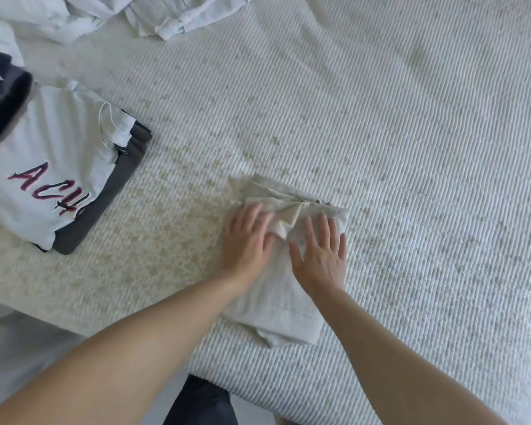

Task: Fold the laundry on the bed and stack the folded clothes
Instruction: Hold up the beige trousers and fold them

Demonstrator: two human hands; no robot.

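White and grey at the left side of the bed (411, 148): a small stack, so partly done already. On top, a folded white shirt (52, 179) with red letters. Under it, a folded grey garment (105, 204), showing along the near and right sides. Touching the stack from the far left, a dark garment (0, 96), blurred; cannot tell whether folded or not. Further back, along the top edge, pale crumpled clothes (154, 16), not folded, well apart from the stack. Judged as the work left to do.

Toward the middle, near the front edge of the bed, a beige cloth (276, 302), folded into a long narrow shape, with loose layers bunched at its far end. Pressed down by both hands, side by side and near each other. Left hand (246, 240) flat on the far left part of the cloth, fingers straight, tips at the bunched fold and a little blurred. Right hand (322, 253) just beside it, palm down, fingers spread, keeping the right part flat. Nothing gripped or pinched, only pressing.

Judged as the middle of one fold: probably needs one more fold across, then carrying over to the stack at the left.

To the right, ribbed white bed cover. Lower down, at the bottom edge and off the bed, something dark (200, 400), perhaps a leg; too unclear to say.
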